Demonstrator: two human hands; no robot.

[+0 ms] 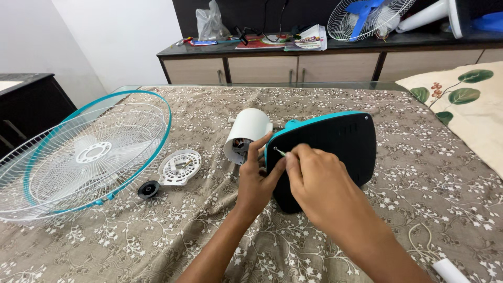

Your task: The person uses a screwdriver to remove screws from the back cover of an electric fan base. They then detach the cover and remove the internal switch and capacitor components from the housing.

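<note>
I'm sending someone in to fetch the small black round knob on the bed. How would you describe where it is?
Start at the big white wire fan guard with a teal rim lying at the left of the floral brown bedspread. Just off its lower right edge sits a flat white slotted disc, and the black round knob touches that disc's lower left corner. It is the only small, dark piece there.

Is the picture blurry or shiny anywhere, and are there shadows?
Head view: even, soft light, mostly sharp; the left hand and right hand on the black fan base cast only faint shadows; the white wire guard bends outward near the edge, and the dark cabinet top gleams a little.
</note>
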